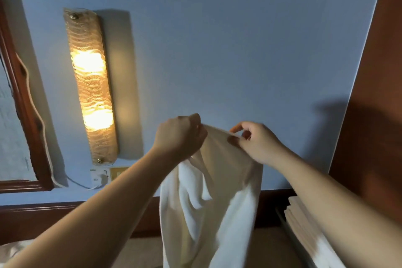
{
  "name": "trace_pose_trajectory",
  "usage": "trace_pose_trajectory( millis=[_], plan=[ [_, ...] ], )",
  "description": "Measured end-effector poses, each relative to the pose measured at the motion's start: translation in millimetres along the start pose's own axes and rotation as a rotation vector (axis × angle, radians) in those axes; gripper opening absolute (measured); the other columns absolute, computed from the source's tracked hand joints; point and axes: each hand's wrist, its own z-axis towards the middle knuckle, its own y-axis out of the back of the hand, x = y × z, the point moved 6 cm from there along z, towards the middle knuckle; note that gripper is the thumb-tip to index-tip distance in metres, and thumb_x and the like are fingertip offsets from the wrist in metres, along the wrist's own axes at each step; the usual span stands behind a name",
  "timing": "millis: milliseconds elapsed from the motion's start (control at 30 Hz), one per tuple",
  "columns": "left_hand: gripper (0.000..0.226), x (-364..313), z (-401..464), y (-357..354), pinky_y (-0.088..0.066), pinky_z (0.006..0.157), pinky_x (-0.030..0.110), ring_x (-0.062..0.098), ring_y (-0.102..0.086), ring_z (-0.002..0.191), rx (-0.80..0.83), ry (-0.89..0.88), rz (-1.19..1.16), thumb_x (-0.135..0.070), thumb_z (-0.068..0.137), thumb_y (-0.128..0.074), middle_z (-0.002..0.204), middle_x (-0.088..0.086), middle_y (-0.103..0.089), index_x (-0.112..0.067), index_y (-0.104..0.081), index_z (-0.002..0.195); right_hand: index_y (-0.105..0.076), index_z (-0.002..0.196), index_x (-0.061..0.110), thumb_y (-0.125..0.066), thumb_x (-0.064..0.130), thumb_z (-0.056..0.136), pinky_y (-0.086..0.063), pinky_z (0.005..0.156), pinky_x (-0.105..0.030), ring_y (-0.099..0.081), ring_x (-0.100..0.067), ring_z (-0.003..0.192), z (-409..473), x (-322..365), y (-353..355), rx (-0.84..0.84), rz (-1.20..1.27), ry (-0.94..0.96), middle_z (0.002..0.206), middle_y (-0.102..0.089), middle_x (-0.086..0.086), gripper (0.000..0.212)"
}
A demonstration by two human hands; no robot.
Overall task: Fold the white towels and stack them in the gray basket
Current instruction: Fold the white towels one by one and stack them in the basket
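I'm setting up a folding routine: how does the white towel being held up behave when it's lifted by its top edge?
The white towel looks floppy, hanging in loose folds below the left hand and right hand. Probably light: both hands seem to hold it by only a pinch.

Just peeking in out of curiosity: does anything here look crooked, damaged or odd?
Nothing looks damaged. The white towel hangs bunched and twisted from the left hand and right hand, not yet squared. A loose cord dangles beside the wooden frame.
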Motion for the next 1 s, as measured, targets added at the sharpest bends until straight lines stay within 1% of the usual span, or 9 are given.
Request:
trace_pose_trajectory(
  millis=[167,267,367,533,600,700,800,867,1000],
  plan=[
    [0.027,48.0,12.9,18.8,-0.055,0.068,0.036,0.035,-0.067,0.074,-0.054,-0.062,0.147,-0.043,0.097,-0.051,0.08,0.006,-0.07,-0.018,-0.062,0.097,-0.061,0.086,0.026,-0.071,0.037,0.094,-0.044,0.061,-0.029,-0.063,-0.014,0.074,-37.6,-73.1,-43.4,-0.032,0.015,-0.161,0.083,-0.067,0.005,0.017],
    [0.025,113.9,6.5,24.5,-0.046,0.065,0.034,0.037,-0.066,0.078,-0.029,0.119,0.189,-0.04,0.097,-0.055,0.084,0.011,-0.07,-0.019,-0.067,0.097,-0.062,0.081,0.022,-0.075,0.032,0.092,-0.046,0.063,-0.032,-0.065,-0.018,0.069,-52.6,-125.3,-34.1,-0.109,-0.008,-0.267,0.074,-0.069,0.003,0.02],
    [0.027,164.6,-10.1,26.6,-0.044,0.068,0.035,0.039,-0.067,0.085,-0.006,0.282,0.147,-0.043,0.096,-0.058,0.089,0.014,-0.072,-0.019,-0.07,0.098,-0.06,0.08,0.017,-0.07,0.026,0.096,-0.056,0.071,-0.048,-0.066,-0.025,0.069,-56.0,-150.8,-12.7,-0.198,-0.031,-0.327,0.066,-0.069,0.001,0.021],
    [0.03,116.0,-14.1,18.9,-0.055,0.071,0.035,0.027,-0.069,0.079,0.083,0.081,0.033,-0.054,0.098,-0.052,0.086,-0.001,-0.073,-0.031,-0.07,0.106,-0.065,0.095,0.026,-0.077,0.038,0.091,-0.048,0.065,-0.021,-0.068,-0.017,0.078,-42.9,-49.8,-71.9,0.156,0.012,-0.088,0.081,-0.071,0.006,0.017],
    [0.026,85.3,-8.6,15.5,-0.056,0.071,0.032,0.018,-0.066,0.077,0.113,-0.023,0.025,-0.051,0.1,-0.054,0.088,-0.008,-0.071,-0.032,-0.068,0.111,-0.061,0.112,0.034,-0.078,0.051,0.087,-0.05,0.068,-0.017,-0.068,-0.007,0.084,-43.4,-1.6,-106.1,0.221,0.122,-0.004,0.095,-0.069,0.012,0.035],
    [0.027,64.0,-0.4,23.2,-0.06,0.073,0.034,0.011,-0.065,0.073,0.131,-0.131,0.055,-0.055,0.098,-0.053,0.082,-0.013,-0.069,-0.035,-0.068,0.109,-0.055,0.126,0.037,-0.074,0.051,0.091,-0.052,0.066,-0.009,-0.068,-0.003,0.088,-42.2,41.9,-129.9,0.092,0.232,0.046,0.107,-0.067,0.018,0.042],
    [0.025,64.6,2.1,38.7,-0.056,0.07,0.03,0.006,-0.06,0.068,0.147,-0.197,0.072,-0.049,0.101,-0.054,0.072,-0.02,-0.056,-0.033,-0.068,0.113,-0.063,0.114,0.033,-0.07,0.045,0.096,-0.057,0.073,-0.014,-0.068,-0.001,0.089,-39.9,51.8,-133.1,-0.066,0.354,0.064,0.104,-0.07,0.017,0.023],
    [0.025,70.5,0.4,48.1,-0.058,0.072,0.032,0.006,-0.059,0.067,0.137,-0.23,0.079,-0.046,0.103,-0.055,0.069,-0.024,-0.049,-0.031,-0.069,0.118,-0.064,0.103,0.033,-0.069,0.047,0.096,-0.057,0.077,-0.017,-0.066,0.002,0.092,-37.5,49.3,-135.5,-0.051,0.357,0.063,0.099,-0.07,0.018,0.016],
    [0.028,85.8,-5.9,54.0,-0.06,0.076,0.036,0.008,-0.061,0.068,0.146,-0.225,0.09,-0.044,0.104,-0.055,0.068,-0.023,-0.05,-0.029,-0.068,0.122,-0.057,0.103,0.028,-0.066,0.038,0.1,-0.051,0.062,-0.014,-0.065,0.0,0.078,-40.9,49.8,-139.0,0.026,0.366,0.064,0.086,-0.066,0.009,0.014]
  ],
)
